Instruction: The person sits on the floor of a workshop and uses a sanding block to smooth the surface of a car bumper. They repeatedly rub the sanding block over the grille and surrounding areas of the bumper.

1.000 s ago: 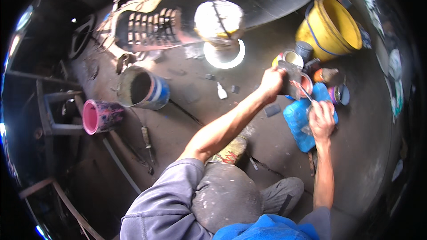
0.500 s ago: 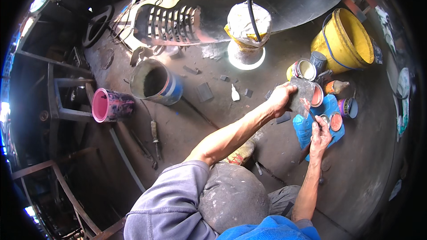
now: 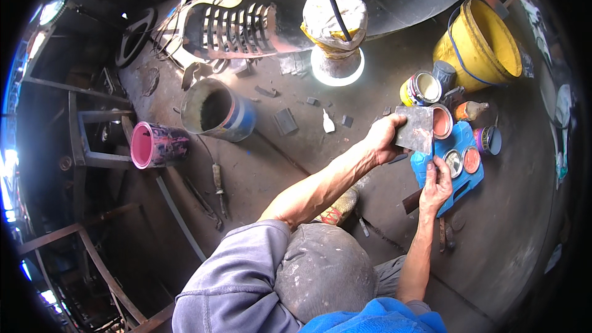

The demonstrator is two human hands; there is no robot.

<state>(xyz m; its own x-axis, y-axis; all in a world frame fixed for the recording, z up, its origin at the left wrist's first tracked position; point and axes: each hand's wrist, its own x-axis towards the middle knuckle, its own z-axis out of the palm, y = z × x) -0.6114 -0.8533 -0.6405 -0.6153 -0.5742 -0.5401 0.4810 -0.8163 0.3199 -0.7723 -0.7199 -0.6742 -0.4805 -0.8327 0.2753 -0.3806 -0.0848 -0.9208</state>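
My left hand [image 3: 387, 136] grips a flat grey plate [image 3: 414, 128] by its left edge; pinkish paste is smeared on its face. Just below the plate's lower right corner, my right hand [image 3: 436, 186] is closed with fingertips pinched on a thin tool, mostly hidden by the fingers. Behind the plate stands an open can of reddish paste [image 3: 441, 122]. A blue plastic jug [image 3: 459, 180] lies under the right hand, bearing a round tin of pale stuff [image 3: 453, 163] and a round lid with pink paste [image 3: 471, 160]. A dark brown flat piece [image 3: 412, 202] shows beside my right wrist.
A yellow bucket [image 3: 468, 49], a yellow-sided can [image 3: 412, 92], an orange bottle [image 3: 470, 110] and a purple-banded can [image 3: 488, 140] stand right. A lit lamp [image 3: 337, 68] hangs ahead. Leftward are a blue-banded bucket [image 3: 237, 117], a pink-lined bucket [image 3: 161, 147] and a white small bottle [image 3: 328, 121].
The plate has turned so its face shows more fully. My right hand has shifted slightly left and down, its fingertips now pointing up below the plate. The view has shifted a little.
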